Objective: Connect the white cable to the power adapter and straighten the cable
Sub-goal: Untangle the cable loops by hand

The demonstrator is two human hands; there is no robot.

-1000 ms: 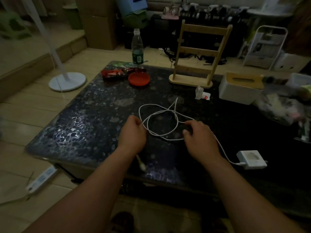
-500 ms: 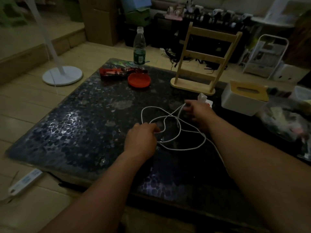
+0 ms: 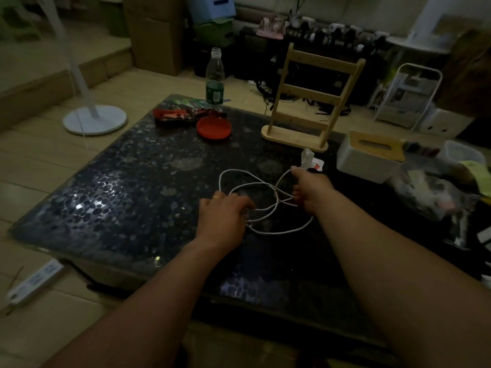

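The white cable (image 3: pixel 252 183) lies in tangled loops on the dark pebble-patterned table (image 3: pixel 119 197). My left hand (image 3: pixel 221 216), a ring on one finger, is closed on the loops at their left side. My right hand (image 3: pixel 312 188) pinches a strand at the far right of the tangle, thumb and forefinger up at the cable's top bend. The power adapter is out of view, hidden behind my right forearm or beyond the frame.
A small white packet (image 3: pixel 309 159) lies just beyond my right hand. A wooden rack (image 3: pixel 308 102), a red lid (image 3: pixel 214 127), a snack wrapper (image 3: pixel 176 115), a plastic bottle (image 3: pixel 215 78) and a white tissue box (image 3: pixel 369 158) stand further back. Clutter fills the right edge.
My right hand went from the near side of the loops up to their far right and took a strand there. The view shifted, so the adapter dropped out of sight. My left hand stayed on the loops.
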